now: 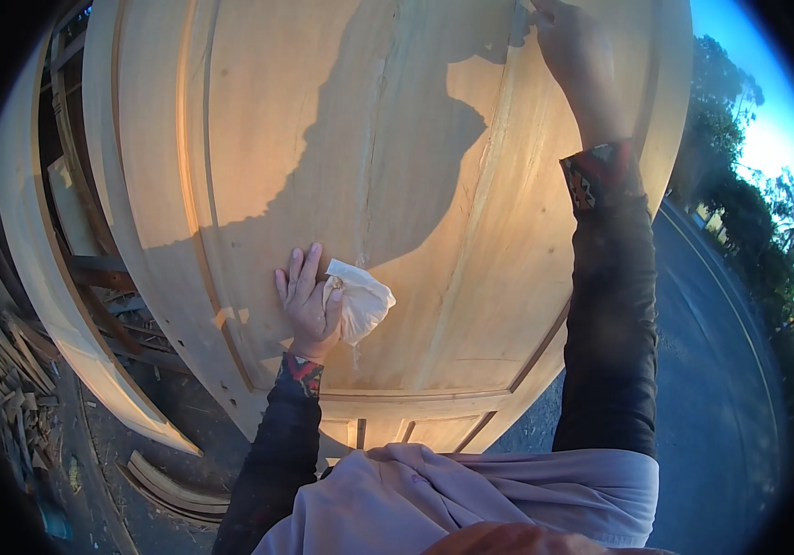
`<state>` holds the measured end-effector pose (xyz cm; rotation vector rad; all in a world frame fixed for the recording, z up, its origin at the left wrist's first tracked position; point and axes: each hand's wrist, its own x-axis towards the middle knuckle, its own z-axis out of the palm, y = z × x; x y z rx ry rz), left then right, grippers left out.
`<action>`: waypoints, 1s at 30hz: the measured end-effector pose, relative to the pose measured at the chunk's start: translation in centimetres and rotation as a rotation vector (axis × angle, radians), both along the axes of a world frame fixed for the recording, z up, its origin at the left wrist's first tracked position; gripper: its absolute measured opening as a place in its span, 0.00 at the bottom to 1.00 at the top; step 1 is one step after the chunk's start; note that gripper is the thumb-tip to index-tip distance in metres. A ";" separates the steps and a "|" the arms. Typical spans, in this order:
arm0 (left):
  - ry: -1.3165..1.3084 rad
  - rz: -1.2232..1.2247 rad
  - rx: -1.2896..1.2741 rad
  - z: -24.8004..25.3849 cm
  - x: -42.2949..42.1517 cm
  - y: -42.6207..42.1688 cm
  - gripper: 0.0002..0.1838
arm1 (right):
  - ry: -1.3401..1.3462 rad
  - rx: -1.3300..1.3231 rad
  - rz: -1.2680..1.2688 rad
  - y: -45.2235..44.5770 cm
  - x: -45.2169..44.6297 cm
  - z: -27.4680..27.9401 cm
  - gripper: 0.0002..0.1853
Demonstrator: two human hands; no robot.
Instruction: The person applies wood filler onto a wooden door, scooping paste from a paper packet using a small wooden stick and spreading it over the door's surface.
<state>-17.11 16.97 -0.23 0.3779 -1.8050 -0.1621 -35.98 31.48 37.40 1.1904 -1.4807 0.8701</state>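
A large panelled wooden door fills the middle of the view, with pale seams running along its panels. My left hand rests against its lower part, fingers spread on the wood. A crumpled white plastic bag is held at the thumb side of that hand; its contents are hidden. Some pale smears lie on the wood just above and below the bag. Up at the top edge, my right hand is closed with its fingertips against the door near a seam. Whatever those fingers hold is too small or cut off to make out.
Another wooden frame stands to the left. Scrap wood litters the ground there, and curved wooden pieces lie at the lower left. A paved road and trees run along the right. My shadow falls across the door.
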 end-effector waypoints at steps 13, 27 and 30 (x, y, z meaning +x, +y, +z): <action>0.081 0.000 -0.044 0.2 -0.3 0.1 0.18 | 0.034 0.068 -0.086 0.4 -1.3 -1.6 0.11; 0.066 0.009 -0.032 0.3 -0.3 0.1 0.19 | 0.223 -0.002 -0.088 -2.4 -3.9 -1.9 0.13; 0.084 0.020 -0.052 0.2 -0.4 0.0 0.18 | 0.084 -0.004 -0.022 -1.2 -3.3 -2.9 0.13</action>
